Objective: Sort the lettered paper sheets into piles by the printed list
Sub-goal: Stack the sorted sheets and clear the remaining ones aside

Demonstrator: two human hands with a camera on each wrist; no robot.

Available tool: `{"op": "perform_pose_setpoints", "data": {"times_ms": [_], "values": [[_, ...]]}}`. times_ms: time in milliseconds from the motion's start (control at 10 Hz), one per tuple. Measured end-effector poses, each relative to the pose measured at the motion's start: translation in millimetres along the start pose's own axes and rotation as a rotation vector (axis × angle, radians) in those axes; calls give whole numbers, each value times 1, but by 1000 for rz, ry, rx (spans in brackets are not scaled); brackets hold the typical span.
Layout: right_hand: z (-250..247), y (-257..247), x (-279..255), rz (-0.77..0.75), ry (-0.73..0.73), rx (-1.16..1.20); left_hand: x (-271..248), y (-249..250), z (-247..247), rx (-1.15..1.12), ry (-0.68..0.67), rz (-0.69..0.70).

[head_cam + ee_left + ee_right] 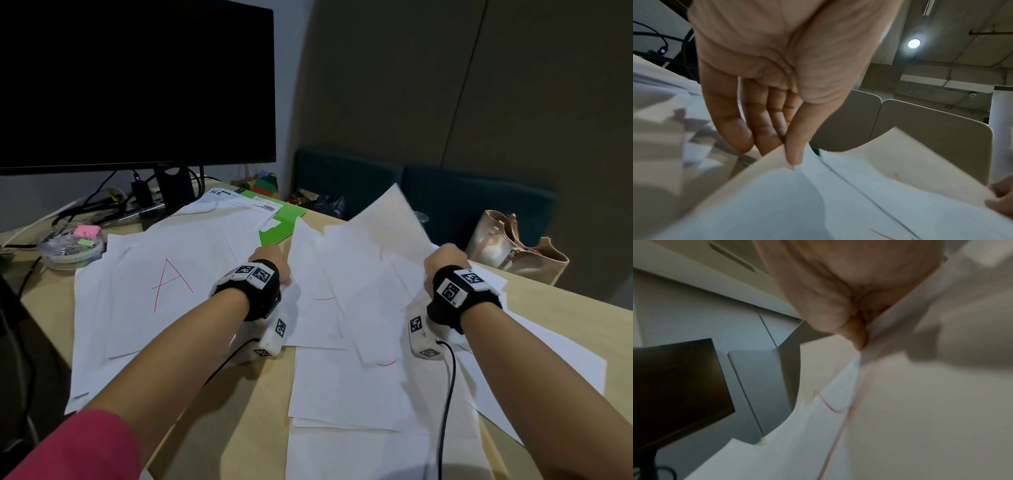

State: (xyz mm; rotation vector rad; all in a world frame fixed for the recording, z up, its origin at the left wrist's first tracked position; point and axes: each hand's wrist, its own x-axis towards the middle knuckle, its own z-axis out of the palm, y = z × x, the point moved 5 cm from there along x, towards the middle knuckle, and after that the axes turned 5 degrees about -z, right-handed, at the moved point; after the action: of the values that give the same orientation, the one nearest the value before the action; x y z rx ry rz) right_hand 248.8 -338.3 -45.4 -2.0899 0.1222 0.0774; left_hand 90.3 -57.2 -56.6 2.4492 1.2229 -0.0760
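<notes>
Several white paper sheets (346, 274) are lifted as a loose bundle between my two hands, with faint red marks showing on them. My left hand (270, 263) pinches the bundle's left edge between thumb and fingers (795, 151). My right hand (445, 260) grips the right edge of the same bundle (890, 386), fingers curled. A sheet with a red letter A (171, 284) lies flat on a pile at the left. More white sheets (342, 394) lie on the desk under the bundle. The printed list (239, 205) lies by the monitor foot.
A black monitor (137, 82) stands at the back left with cables beneath. A green folder (281, 226) lies under the list. A clear dish of clips (72, 246) sits at the left edge. A beige bag (513, 246) stands at the right, with teal chairs (445, 195) behind the desk.
</notes>
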Motion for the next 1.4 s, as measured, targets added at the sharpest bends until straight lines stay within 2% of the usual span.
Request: {"op": "perform_pose_setpoints", "data": {"times_ms": [100, 200, 300, 400, 500, 600, 700, 800, 900, 1000, 1100, 1200, 1300, 1400], "values": [[-17, -10, 8, -79, 102, -48, 0, -4, -2, -37, 13, -11], [-30, -11, 4, -67, 126, -33, 0, -8, -4, -125, 9, -35], [-30, -14, 0, -91, 60, -351, -1, -13, -5, -232, -26, -53], [-28, -16, -4, -93, 24, -414, -1, -13, 2, -363, -140, -70], [-16, -16, -8, -117, -37, -371, -11, -9, 2, -385, -220, -65], [2, -14, -11, -167, -41, -283, -22, -5, 5, -471, -236, -53], [23, -9, -15, -192, -141, -371, -23, -2, 16, -752, -333, -106], [41, -8, -24, -227, -255, -450, -17, -3, 25, -863, -383, -115], [49, -11, -37, -243, -348, -603, -20, 1, 26, -777, -407, -44], [51, -14, -43, -232, -369, -626, -26, 8, 21, -473, -364, 45], [57, -12, -36, -218, -412, -473, -35, 22, 12, -378, -276, 182], [49, -13, -28, -164, -365, -301, -40, 32, -9, -531, -155, 299], [40, -14, -22, -108, -336, -82, -38, 33, -30, -660, -84, 340], [39, -24, -26, -99, -386, 260, -32, 34, -44, -721, -29, 405]]}}
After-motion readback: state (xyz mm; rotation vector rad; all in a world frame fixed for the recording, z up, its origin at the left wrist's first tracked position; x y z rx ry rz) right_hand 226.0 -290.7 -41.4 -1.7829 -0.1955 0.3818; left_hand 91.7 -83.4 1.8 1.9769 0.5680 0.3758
